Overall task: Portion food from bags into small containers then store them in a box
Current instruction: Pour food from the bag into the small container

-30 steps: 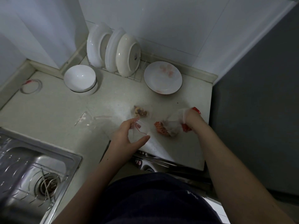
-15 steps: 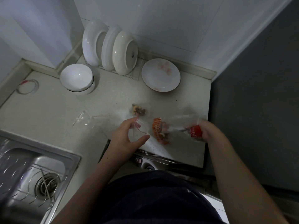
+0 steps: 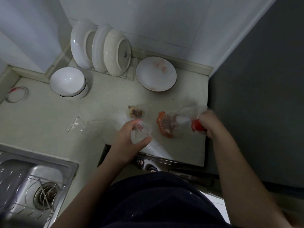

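Clear food bag (image 3: 179,127) holding orange netting (image 3: 162,125), empty clear pouch (image 3: 142,133) just beside, filled pouch (image 3: 135,112) lying behind

Matt, pale, faintly speckled stone-like surface on the bench (image 3: 49,122). Brushed stainless steel, streaked with highlights, for the sink (image 3: 54,168); thin bright metal wire for the basket (image 3: 31,191) inside it. Glossy white glazed ceramic on the racked plates (image 3: 115,51), the bowl (image 3: 67,81) and the flat plate (image 3: 156,79). Thin clear plastic film, creased and softly shiny, in the small pouch (image 3: 141,132), the large bag (image 3: 182,119) and the filled pouch (image 3: 135,111). Smooth satin white on the wall tiles (image 3: 148,22); dark matt cloth on the garment (image 3: 156,203).
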A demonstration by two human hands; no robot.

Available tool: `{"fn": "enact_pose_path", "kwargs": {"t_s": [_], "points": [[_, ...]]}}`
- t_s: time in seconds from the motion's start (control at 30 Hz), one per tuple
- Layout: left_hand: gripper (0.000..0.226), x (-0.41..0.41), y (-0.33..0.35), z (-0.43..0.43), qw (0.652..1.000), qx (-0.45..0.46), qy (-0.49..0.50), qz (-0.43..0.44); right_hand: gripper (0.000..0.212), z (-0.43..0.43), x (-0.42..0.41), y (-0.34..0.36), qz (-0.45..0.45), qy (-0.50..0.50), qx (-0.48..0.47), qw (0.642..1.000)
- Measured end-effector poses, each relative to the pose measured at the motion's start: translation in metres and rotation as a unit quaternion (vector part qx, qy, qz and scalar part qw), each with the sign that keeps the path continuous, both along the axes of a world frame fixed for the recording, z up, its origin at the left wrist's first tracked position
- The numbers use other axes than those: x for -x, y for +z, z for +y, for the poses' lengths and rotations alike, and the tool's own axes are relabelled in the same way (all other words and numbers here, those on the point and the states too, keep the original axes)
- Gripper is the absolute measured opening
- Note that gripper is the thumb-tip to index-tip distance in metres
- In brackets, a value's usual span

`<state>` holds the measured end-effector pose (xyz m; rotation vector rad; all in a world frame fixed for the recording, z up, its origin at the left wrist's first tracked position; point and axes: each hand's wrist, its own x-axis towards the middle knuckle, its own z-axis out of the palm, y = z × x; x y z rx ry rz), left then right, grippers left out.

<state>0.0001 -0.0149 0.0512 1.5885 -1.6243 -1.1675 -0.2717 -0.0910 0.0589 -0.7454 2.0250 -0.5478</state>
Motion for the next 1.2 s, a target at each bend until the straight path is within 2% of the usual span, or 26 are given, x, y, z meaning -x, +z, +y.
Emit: {"fn": "enact_pose_path", "kwargs": {"t_s": [0.07, 0.13, 0.27, 0.37, 0.4, 0.5, 0.53, 0.63, 0.7, 0.77, 0.8, 0.83, 0.9, 0.97, 1.0, 1.07, 1.13, 1.2], "points": [[0.059, 0.001, 0.0, -0.001, 1.0, 0.003, 0.001, -0.004, 0.014, -0.003, -0.001, -0.005, 0.067, 0.067, 0.011, 0.995], [0.057, 0.002, 0.0, -0.002, 1.0, 0.009, 0.001, -0.01, 0.017, -0.004, -0.001, -0.011, 0.121, 0.122, -0.015, 0.985], [0.054, 0.001, -0.002, -0.002, 1.0, 0.019, -0.005, -0.021, 0.025, -0.006, -0.016, -0.011, 0.135, 0.22, -0.087, 0.962], [0.055, 0.0, -0.004, -0.003, 1.0, 0.016, -0.004, -0.02, 0.033, -0.018, -0.042, -0.007, 0.201, 0.29, -0.231, 0.907], [0.056, 0.0, -0.004, -0.003, 1.0, 0.017, -0.003, -0.019, 0.035, -0.021, -0.046, -0.012, 0.226, 0.32, -0.253, 0.884], [0.056, 0.0, -0.005, -0.003, 1.0, 0.024, -0.001, -0.02, 0.036, -0.028, -0.063, -0.018, 0.259, 0.338, -0.273, 0.863], [0.057, -0.001, -0.005, -0.004, 0.999, 0.024, -0.001, -0.022, 0.039, -0.031, -0.07, -0.019, 0.264, 0.34, -0.265, 0.863], [0.059, -0.002, -0.005, -0.003, 1.0, 0.021, 0.002, -0.021, 0.048, -0.029, -0.08, -0.03, 0.222, 0.324, -0.22, 0.893], [0.06, -0.003, -0.004, -0.003, 1.0, 0.02, 0.007, -0.013, 0.042, -0.025, -0.083, -0.027, 0.21, 0.353, -0.23, 0.883], [0.057, -0.004, -0.004, -0.003, 1.0, 0.021, 0.013, -0.007, 0.032, -0.023, -0.079, -0.022, 0.168, 0.347, -0.218, 0.896], [0.057, -0.005, -0.004, -0.003, 1.0, 0.023, 0.018, -0.007, 0.022, -0.025, -0.072, -0.02, 0.152, 0.343, -0.242, 0.895], [0.056, -0.007, -0.004, -0.003, 0.999, 0.023, 0.023, -0.008, 0.01, -0.022, -0.064, -0.019, 0.112, 0.331, -0.235, 0.907], [0.057, -0.01, -0.006, -0.002, 0.999, 0.022, 0.028, -0.012, 0.02, -0.019, -0.053, -0.01, -0.01, 0.173, -0.17, 0.97], [0.058, -0.012, -0.007, -0.001, 0.999, 0.02, 0.03, -0.017, 0.026, -0.017, -0.031, -0.013, 0.006, 0.166, -0.118, 0.979], [0.058, -0.012, -0.007, -0.001, 0.999, 0.02, 0.031, -0.019, 0.027, -0.017, -0.023, -0.017, 0.03, 0.198, -0.111, 0.973], [0.058, -0.012, -0.008, -0.002, 0.999, 0.023, 0.031, -0.018, 0.024, -0.014, -0.022, -0.011, 0.022, 0.213, -0.128, 0.968], [0.057, -0.011, -0.007, -0.003, 0.999, 0.025, 0.029, -0.017, 0.021, -0.016, -0.022, -0.003, 0.011, 0.168, -0.125, 0.978], [0.055, -0.009, -0.007, -0.005, 0.999, 0.023, 0.027, -0.015, 0.027, -0.019, -0.018, 0.003, 0.002, 0.124, -0.105, 0.987]]}}
